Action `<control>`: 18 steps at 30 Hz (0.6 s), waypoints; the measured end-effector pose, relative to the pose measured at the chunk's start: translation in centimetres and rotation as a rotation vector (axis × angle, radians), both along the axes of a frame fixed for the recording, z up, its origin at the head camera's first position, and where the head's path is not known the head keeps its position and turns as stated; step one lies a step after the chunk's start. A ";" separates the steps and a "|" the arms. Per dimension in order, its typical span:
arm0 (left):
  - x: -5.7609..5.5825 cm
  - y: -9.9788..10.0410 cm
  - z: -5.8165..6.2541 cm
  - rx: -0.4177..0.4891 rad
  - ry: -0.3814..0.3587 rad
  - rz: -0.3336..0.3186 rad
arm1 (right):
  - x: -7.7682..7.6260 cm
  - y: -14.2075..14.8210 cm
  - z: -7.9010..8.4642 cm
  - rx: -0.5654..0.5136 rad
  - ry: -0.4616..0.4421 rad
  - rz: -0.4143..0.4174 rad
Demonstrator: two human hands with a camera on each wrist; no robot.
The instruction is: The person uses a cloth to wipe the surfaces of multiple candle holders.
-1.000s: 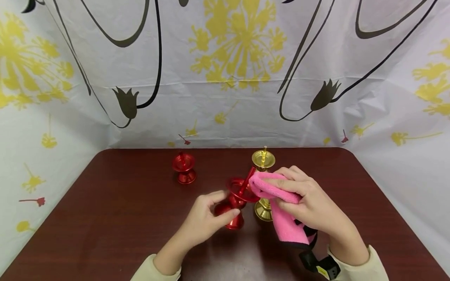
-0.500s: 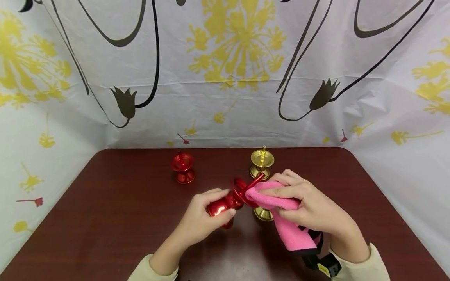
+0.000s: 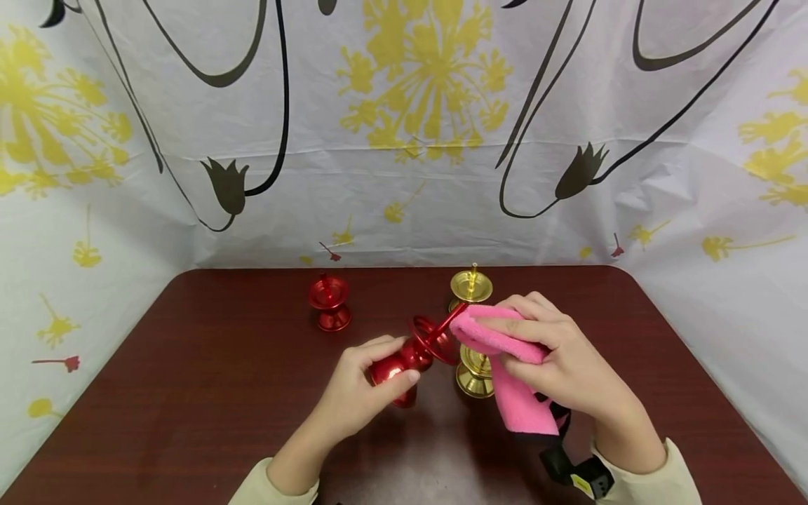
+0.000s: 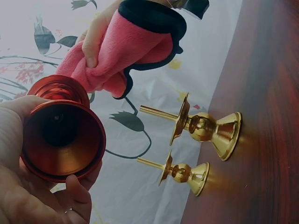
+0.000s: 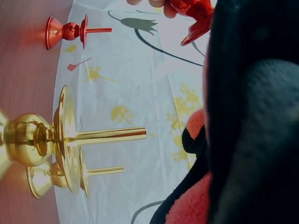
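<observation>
My left hand (image 3: 358, 389) grips a shiny red candlestick (image 3: 416, 354) round its flared base, tilted with its spike toward the upper right. In the left wrist view the hollow underside of the candlestick (image 4: 64, 140) faces the camera. My right hand (image 3: 558, 351) pinches a folded pink cloth (image 3: 520, 403) with a black edge. The cloth's fold lies right at the candlestick's dish and spike tip in the head view. Below and behind the cloth stands a gold candlestick (image 3: 475, 382), partly hidden. In the right wrist view, the cloth's dark edge (image 5: 247, 116) blocks much of the right side.
A second red candlestick (image 3: 330, 303) stands upright at the back left of the brown table (image 3: 189, 393). Another gold candlestick (image 3: 471, 286) stands at the back, behind my right hand. A patterned white sheet (image 3: 404, 210) hangs behind and on both sides.
The red candlestick has gone from nearly upright to tilted right in my left hand. The cloth dipped along its dish, then rose back toward the spike.
</observation>
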State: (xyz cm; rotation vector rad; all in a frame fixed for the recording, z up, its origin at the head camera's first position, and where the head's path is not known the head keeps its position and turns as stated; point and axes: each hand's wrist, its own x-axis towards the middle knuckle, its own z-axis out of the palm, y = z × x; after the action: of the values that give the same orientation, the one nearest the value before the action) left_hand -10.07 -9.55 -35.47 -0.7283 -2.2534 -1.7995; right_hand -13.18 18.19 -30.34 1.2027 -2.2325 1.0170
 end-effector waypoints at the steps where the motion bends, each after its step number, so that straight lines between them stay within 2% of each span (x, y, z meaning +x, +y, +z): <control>1: 0.0 0.0 0.0 0.001 -0.002 0.004 | 0.0 0.0 0.0 -0.021 0.011 -0.008; 10: -0.1 0.1 -0.1 0.036 -0.044 0.019 | -0.3 -0.6 -0.3 -0.199 0.026 -0.056; 18: -0.2 0.4 -0.2 0.063 -0.033 0.020 | -0.6 -1.4 -0.8 -0.274 -0.016 -0.020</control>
State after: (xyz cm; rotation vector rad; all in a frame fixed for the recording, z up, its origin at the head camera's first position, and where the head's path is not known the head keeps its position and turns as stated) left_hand -10.27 -9.17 -35.67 -0.6679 -2.2053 -1.8773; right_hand -13.75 16.78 -31.10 1.0524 -2.0307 1.2796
